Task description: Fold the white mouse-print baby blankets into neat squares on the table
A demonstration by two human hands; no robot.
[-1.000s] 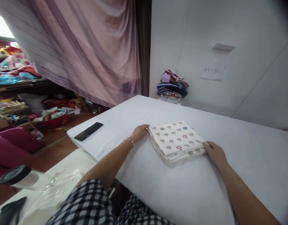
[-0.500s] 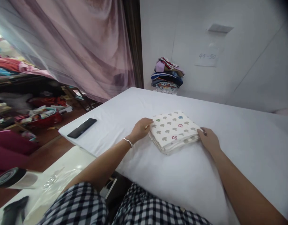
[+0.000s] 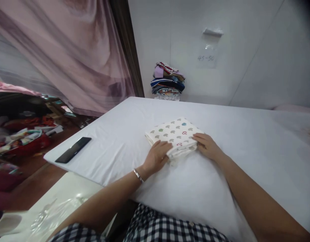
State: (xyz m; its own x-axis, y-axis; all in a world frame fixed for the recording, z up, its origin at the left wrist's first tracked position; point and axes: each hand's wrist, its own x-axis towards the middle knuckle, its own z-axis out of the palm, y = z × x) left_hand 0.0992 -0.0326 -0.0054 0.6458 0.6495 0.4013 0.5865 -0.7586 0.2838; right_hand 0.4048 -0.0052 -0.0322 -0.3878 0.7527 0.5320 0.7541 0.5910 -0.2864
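Observation:
A folded cream cloth (image 3: 173,134) printed with grey and coloured mushrooms lies on the white bed sheet (image 3: 233,141). My left hand (image 3: 157,158) rests on its near left corner, fingers curled over the edge. My right hand (image 3: 206,146) lies on its near right corner with fingers bent around that corner. A thin bracelet circles my left wrist. Both hands touch the cloth from the near side.
A black phone (image 3: 73,149) lies near the bed's left corner. A stack of folded clothes (image 3: 167,80) stands against the white wall at the back. A pink curtain (image 3: 69,50) hangs at the left, with cluttered shelves behind it. A pale plastic-covered surface (image 3: 59,208) sits at lower left.
Both hands have slid from the cloth's sides to its near corners. The view has swung left and the cloth now lies a little farther from me.

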